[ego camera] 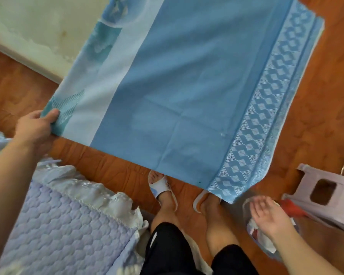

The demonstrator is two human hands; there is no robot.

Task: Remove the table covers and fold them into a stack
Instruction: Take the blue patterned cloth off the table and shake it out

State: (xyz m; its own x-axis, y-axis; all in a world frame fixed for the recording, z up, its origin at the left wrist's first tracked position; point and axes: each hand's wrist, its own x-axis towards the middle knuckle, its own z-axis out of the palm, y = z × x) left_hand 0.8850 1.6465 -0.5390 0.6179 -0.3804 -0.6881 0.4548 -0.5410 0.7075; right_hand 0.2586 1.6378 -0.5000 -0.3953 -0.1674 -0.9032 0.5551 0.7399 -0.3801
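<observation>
Wood floor (99,163) — your left hand (35,126) pinches the blue cover (177,86) corner; right hand (266,212) open, empty, blurred. Quilted bedding (64,225) near-left, plastic stool (322,195) right.

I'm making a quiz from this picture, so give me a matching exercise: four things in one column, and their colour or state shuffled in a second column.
Things:
1. Cloth
2. Left hand
3. Right hand
4. Stool

States:
A. Open, holding nothing
B. Pale plastic, with a slot in its top
C. Blue, spread out above the floor
D. Gripping a corner of fabric

Pairs: 1-C, 2-D, 3-A, 4-B
</observation>
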